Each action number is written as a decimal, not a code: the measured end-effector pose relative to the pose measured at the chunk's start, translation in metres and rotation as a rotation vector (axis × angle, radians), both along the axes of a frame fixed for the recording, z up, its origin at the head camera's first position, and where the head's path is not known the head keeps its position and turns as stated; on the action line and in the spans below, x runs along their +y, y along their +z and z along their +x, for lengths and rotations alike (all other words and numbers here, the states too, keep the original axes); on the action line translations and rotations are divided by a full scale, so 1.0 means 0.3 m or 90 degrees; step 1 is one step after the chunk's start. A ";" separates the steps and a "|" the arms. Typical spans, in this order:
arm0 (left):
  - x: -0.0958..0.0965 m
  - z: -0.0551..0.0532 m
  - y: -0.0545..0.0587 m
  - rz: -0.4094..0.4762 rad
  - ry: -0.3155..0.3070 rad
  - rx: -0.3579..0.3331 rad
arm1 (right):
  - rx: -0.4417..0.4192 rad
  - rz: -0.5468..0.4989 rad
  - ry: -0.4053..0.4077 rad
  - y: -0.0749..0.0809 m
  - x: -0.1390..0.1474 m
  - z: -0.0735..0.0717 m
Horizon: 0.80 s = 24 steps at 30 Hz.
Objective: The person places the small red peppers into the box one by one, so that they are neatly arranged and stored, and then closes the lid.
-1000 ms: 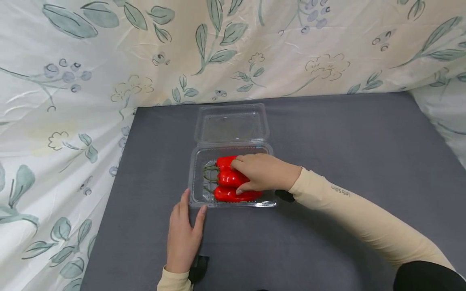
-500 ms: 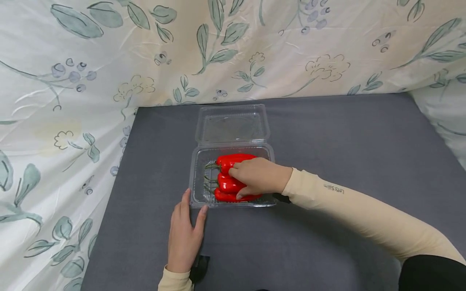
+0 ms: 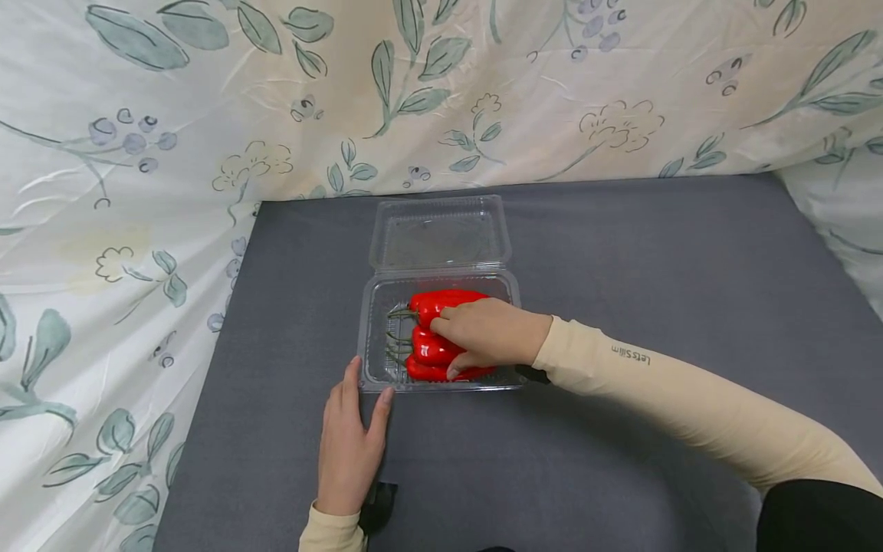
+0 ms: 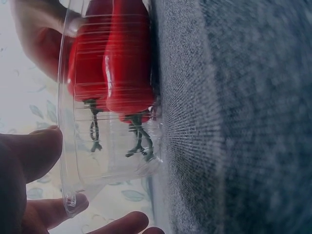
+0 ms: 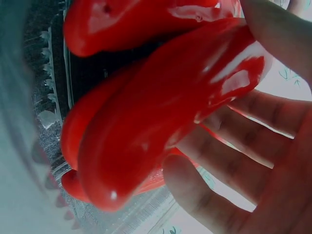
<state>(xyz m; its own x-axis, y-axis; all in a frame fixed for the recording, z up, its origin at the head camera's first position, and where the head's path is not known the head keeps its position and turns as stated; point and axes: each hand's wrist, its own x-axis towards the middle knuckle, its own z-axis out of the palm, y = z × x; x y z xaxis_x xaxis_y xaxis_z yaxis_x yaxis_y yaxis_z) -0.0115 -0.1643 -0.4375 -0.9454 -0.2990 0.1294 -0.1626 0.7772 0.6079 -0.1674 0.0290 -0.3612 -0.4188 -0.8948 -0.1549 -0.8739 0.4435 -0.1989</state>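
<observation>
A clear plastic clamshell box (image 3: 369, 337) lies on the grey cloth with its lid (image 3: 441, 234) folded back. Several glossy red peppers with green stems lie in its base, stems pointing left. My right hand (image 3: 486, 330) reaches in from the right and grips the middle red pepper (image 3: 433, 349), thumb on the near side, fingers on the far side. The right wrist view shows this pepper (image 5: 161, 97) slanting over another. Beyond it is the far pepper (image 3: 441, 300); the near pepper (image 3: 424, 371) is partly covered. My left hand (image 3: 352, 445), fingers extended, touches the box's near left corner.
Grey cloth (image 3: 655, 253) covers the table around the box. A leaf-patterned curtain (image 3: 538, 92) hangs along the back and left edges. The raised box wall (image 4: 83, 161) stands beside the left hand.
My right hand has shifted slightly left, and the middle pepper now sits closer over the near one. More of the far pepper shows. The left hand stays at the corner.
</observation>
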 end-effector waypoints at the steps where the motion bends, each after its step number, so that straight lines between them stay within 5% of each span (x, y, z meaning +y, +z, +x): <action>1: 0.000 0.000 0.000 -0.002 -0.001 0.003 | -0.001 0.001 -0.001 0.000 0.000 -0.001; 9: -0.003 0.004 0.003 -0.014 -0.006 0.014 | -0.011 -0.011 -0.008 0.019 0.017 -0.003; 15: -0.015 0.004 0.021 0.003 -0.018 0.010 | -0.052 -0.065 -0.053 0.088 0.078 -0.009; 19: -0.025 0.006 0.040 0.038 -0.030 0.009 | -0.047 -0.118 -0.114 0.149 0.141 -0.023; 24: -0.030 0.006 0.058 0.063 -0.021 -0.010 | -0.047 -0.186 -0.249 0.182 0.222 -0.085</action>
